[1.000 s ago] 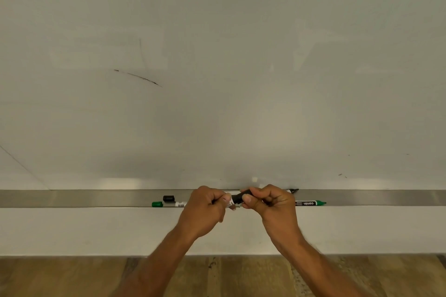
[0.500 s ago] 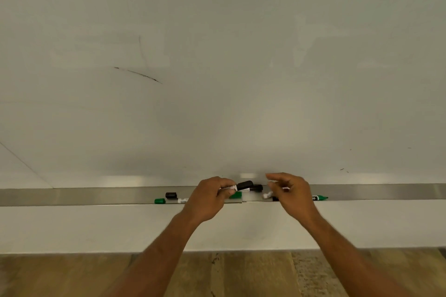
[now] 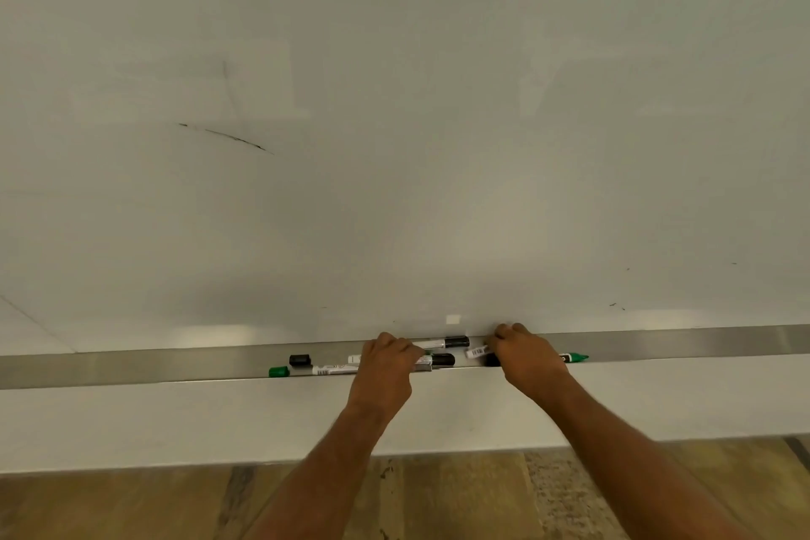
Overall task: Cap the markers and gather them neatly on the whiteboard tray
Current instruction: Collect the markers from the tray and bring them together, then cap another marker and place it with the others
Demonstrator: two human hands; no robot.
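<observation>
The metal whiteboard tray (image 3: 175,366) runs across the view. My left hand (image 3: 385,368) reaches onto it, fingers curled around a white marker with a black cap (image 3: 438,360) that lies on the tray. Behind that one lies another black-capped marker (image 3: 445,342). My right hand (image 3: 526,357) presses down over a white marker with a barcode label (image 3: 477,351); its far end is hidden under the hand. A green-tipped marker (image 3: 575,357) sticks out to the right of that hand. At the left lie a marker with a green end (image 3: 307,370) and a loose black cap (image 3: 300,360).
The whiteboard (image 3: 394,145) fills the view above the tray, with a faint dark stroke (image 3: 228,137) at the upper left. A white ledge (image 3: 175,421) runs below the tray, and wooden flooring (image 3: 131,504) shows beneath it.
Both hands have parted and gone forward to the tray. The left hand has brought the black-capped marker down onto it. The right hand has closed over the barcode marker.
</observation>
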